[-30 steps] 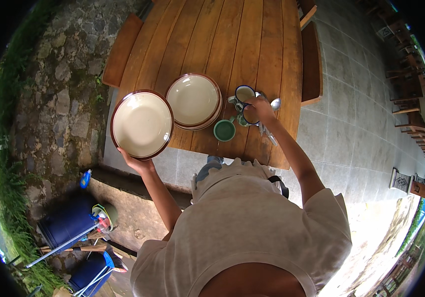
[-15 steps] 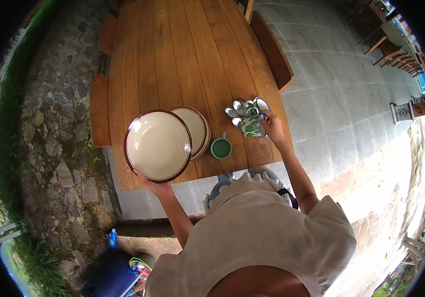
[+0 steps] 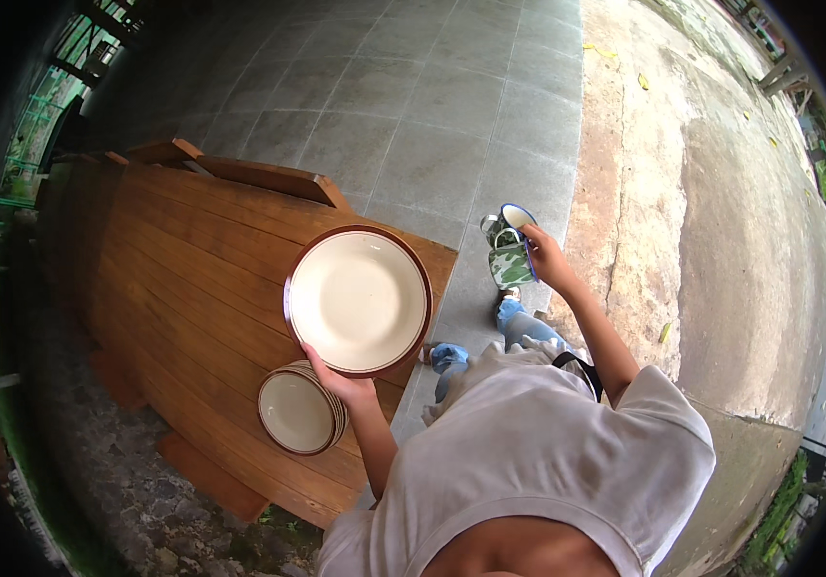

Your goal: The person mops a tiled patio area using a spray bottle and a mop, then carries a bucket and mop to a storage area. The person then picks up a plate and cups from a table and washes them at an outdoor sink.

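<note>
My left hand grips the lower rim of a cream plate with a brown edge, holding it up above the table. Whether more plates sit beneath it is hidden. In my right hand are green camouflage-patterned mugs with blue rims, bunched together and held out past the table's corner, over the tiled floor. Their number is hard to tell because they overlap. Below my left hand, a stack of cream plates with brown rims rests on the wooden table.
Wooden chair backs line the table's far side, and brown seats its near side. Grey floor tiles lie beyond the table. A rough concrete strip runs along the right, with leaves scattered on it.
My view and body have turned to the right, away from the table. The held plate has come off the table area by the stack, and the mugs have moved out beyond the table edge.
</note>
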{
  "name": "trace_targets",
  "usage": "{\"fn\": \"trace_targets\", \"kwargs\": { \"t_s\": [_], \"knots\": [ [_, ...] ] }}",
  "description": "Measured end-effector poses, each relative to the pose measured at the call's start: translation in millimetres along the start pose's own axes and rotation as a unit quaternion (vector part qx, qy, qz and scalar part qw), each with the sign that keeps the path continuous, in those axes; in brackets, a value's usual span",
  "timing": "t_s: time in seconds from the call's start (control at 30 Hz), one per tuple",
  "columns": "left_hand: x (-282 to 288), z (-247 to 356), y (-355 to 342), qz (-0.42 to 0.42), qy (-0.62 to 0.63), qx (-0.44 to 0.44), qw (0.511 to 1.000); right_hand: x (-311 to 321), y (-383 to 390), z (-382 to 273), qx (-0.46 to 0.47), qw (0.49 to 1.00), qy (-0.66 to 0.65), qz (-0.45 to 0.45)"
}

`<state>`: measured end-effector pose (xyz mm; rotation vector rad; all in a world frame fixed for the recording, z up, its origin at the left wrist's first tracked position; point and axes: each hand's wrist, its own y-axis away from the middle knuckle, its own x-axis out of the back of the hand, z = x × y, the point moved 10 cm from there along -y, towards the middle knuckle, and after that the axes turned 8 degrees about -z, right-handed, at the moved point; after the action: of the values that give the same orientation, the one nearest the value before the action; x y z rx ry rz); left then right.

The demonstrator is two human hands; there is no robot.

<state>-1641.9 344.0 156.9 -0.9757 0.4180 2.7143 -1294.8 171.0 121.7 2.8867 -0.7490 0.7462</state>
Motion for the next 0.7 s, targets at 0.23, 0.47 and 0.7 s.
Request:
{"fn": "trace_targets", "kwargs": {
  "t_s": [0.23,0.47,0.7],
  "knots": [
    [-163.4,-141.5,-20.9,-0.12,-0.032,0.099,0.987,154.4,57.0,108.7,-0.091,0.984,-0.014,0.153],
    [-314.5,-276.9,-26.0,-0.167,-0.11,0.176,0.964,300.9,104.4,168.1,-0.118,0.951,-0.037,0.284],
    [-410.0,-386.4,-40.5,-0.241,-0.167,0.264,0.919,374.4,98.0,177.5,-0.234,0.933,0.164,0.219]
  ]
}}
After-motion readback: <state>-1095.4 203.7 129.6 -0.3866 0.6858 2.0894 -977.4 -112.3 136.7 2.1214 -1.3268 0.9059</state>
